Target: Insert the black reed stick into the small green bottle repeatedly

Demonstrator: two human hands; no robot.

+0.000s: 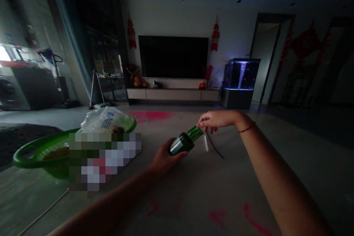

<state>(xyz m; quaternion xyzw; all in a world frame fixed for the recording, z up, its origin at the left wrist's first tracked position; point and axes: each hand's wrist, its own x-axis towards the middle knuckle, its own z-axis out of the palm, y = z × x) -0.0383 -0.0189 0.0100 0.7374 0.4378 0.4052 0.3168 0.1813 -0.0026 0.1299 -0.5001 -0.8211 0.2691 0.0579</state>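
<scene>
My left hand (166,159) is wrapped round the body of a green glass bottle (184,141) held almost level over a pale table (193,191). The bottle's neck points away to the right. My right hand (212,120) pinches the top of the neck, fingers closed on it, and a red cord circles that wrist. A thin dark cable (215,147) lies on the table just below the right hand.
A green plastic basket (30,155) holding a white plastic bag (106,120) sits at the table's left. Beyond are a dark wall television (173,57), a low cabinet (173,94), a lit fish tank (242,75) and a doorway at right. The room is dim.
</scene>
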